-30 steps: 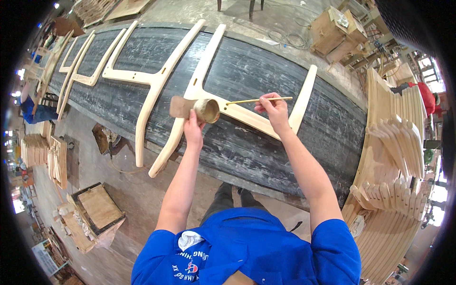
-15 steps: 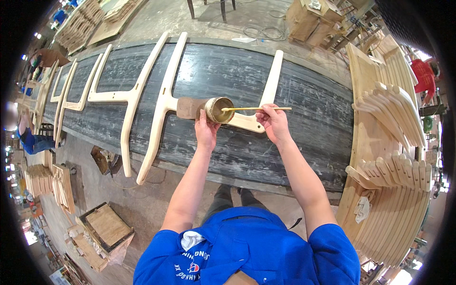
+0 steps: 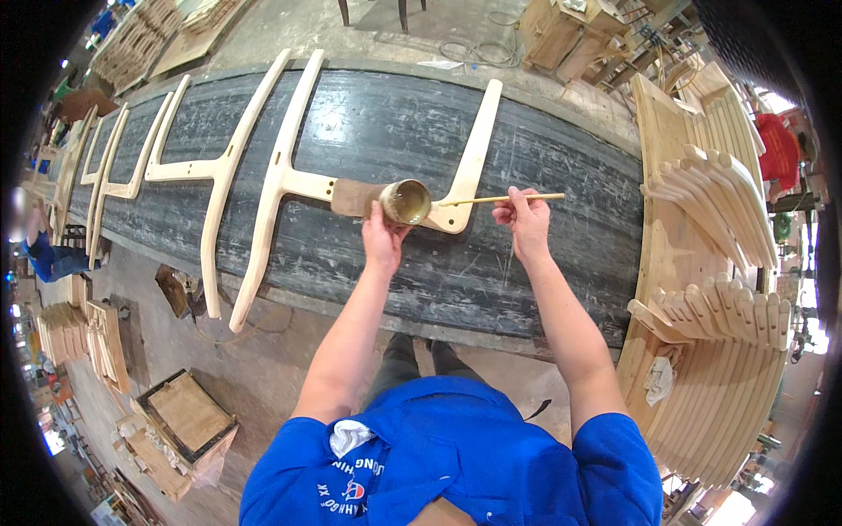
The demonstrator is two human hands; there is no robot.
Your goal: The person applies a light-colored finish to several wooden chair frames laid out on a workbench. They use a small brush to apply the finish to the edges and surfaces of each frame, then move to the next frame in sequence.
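Note:
My left hand (image 3: pixel 383 238) is closed around a round cup (image 3: pixel 407 203) with a yellowish-brown liquid inside. Against the cup's left side is a flat brown piece (image 3: pixel 353 197); whether it belongs to the cup I cannot tell. Pinched in my right hand (image 3: pixel 528 224) is a thin wooden stick (image 3: pixel 491 199). Its left tip lies just right of the cup's rim, over or touching the lower end of a pale angled wooden part (image 3: pixel 476 149) with small holes. Left of the cup stands out a pale wooden frame (image 3: pixel 274 178), whose short crossbar has two dark holes.
More pale wooden frames (image 3: pixel 226 167) lie leftward on the long dark tabletop (image 3: pixel 561 149). Stacked curved wooden parts (image 3: pixel 715 311) and a white rag (image 3: pixel 660 380) are on the right. A board-topped box (image 3: pixel 186 416) sits on the floor. Another person (image 3: pixel 48 250) is at far left.
The stick's tip has come out of the cup, and my right hand has moved right with it. My left hand still holds the cup. The whole view has shifted slightly.

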